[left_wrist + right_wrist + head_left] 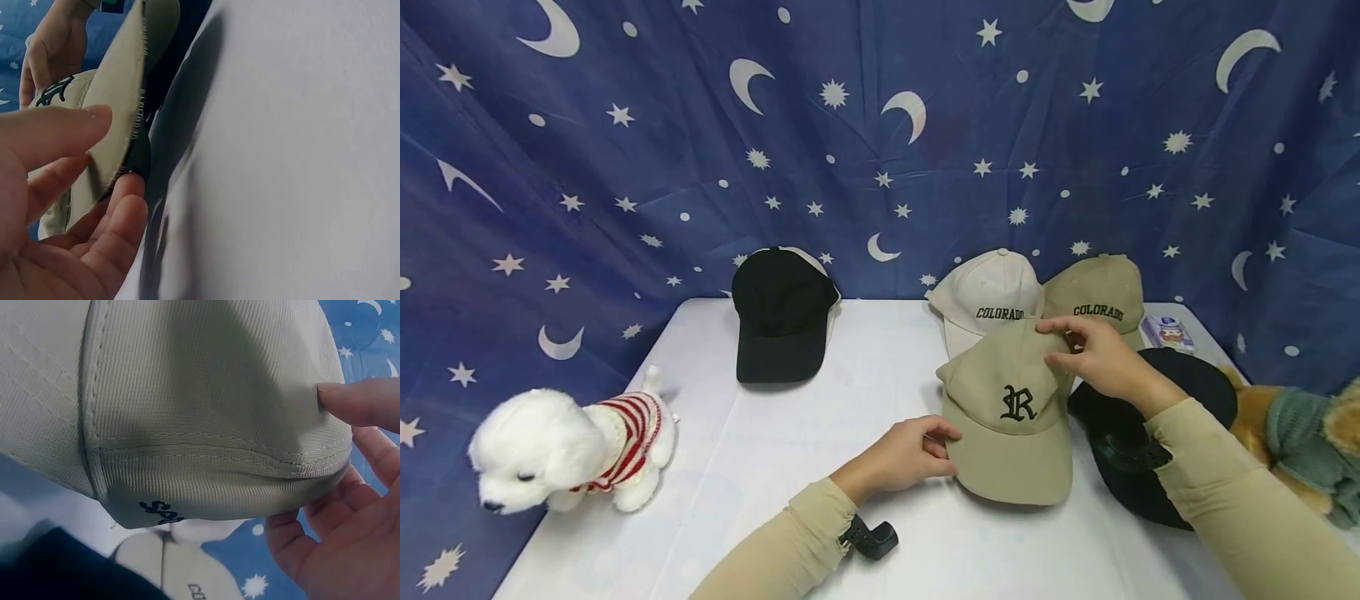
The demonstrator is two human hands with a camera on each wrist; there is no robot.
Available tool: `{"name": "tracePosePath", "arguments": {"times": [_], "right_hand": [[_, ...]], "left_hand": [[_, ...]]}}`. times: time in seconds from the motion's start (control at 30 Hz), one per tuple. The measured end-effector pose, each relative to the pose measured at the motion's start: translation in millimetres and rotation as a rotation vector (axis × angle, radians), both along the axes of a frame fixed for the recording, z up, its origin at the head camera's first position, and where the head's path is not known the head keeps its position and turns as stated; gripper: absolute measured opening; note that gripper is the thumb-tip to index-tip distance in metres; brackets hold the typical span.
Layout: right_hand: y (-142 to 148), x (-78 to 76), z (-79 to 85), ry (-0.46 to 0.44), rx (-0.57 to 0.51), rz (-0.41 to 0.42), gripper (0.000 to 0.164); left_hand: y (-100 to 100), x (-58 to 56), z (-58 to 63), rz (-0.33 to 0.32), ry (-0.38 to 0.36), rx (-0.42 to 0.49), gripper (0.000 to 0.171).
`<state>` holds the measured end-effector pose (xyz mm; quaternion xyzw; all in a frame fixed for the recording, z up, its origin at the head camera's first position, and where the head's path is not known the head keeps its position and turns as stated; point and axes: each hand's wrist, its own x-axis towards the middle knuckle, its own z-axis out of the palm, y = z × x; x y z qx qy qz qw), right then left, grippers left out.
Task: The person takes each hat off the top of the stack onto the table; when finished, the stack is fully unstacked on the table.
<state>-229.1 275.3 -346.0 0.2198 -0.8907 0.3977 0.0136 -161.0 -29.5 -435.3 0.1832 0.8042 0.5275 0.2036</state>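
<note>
Between both hands is a khaki baseball cap (1017,408) with a dark embroidered letter R on its front, brim towards me. My left hand (910,454) holds the left edge of the brim; the left wrist view has the thumb above the brim (115,119) and fingertips (128,219) beneath it. At the top of the crown, my right hand (1101,358) grips the fabric. Close up in the right wrist view, its thumb (359,403) presses on the crown (237,381) while the other fingers curl behind. The inside of the cap is hidden.
Behind stand a white COLORADO cap (996,292) and a tan COLORADO cap (1097,287). A black cap (1195,387) lies under my right forearm, near a brown plush toy (1292,442) and small box (1168,333). Leftward are another black cap (781,312) and a white plush dog (542,442).
</note>
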Motion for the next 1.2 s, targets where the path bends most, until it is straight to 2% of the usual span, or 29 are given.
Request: {"name": "tracePosePath", "arguments": {"times": [0.3,0.5,0.63,0.8,1.2], "right_hand": [[18.6,3.9,-9.6,-0.024,0.021,-0.05,0.039],[27.2,5.3,-11.0,-0.06,0.019,-0.057,0.041],[31.8,7.1,-11.4,-0.046,0.023,-0.061,0.039],[36.9,7.3,-12.7,-0.025,0.061,-0.074,0.038],[51.7,8.1,-10.8,-0.08,0.114,-0.107,0.042]], "left_hand": [[16.5,0.1,-5.6,-0.058,-0.014,-0.018,0.043],[26.1,-0.5,-4.3,-0.086,0.061,-0.082,0.046],[33.1,-0.4,-2.1,-0.103,0.119,-0.123,0.045],[39.7,-0.4,-0.5,-0.133,0.146,-0.167,0.046],[58.6,-1.8,-1.4,-0.126,0.161,-0.208,0.049]]}}
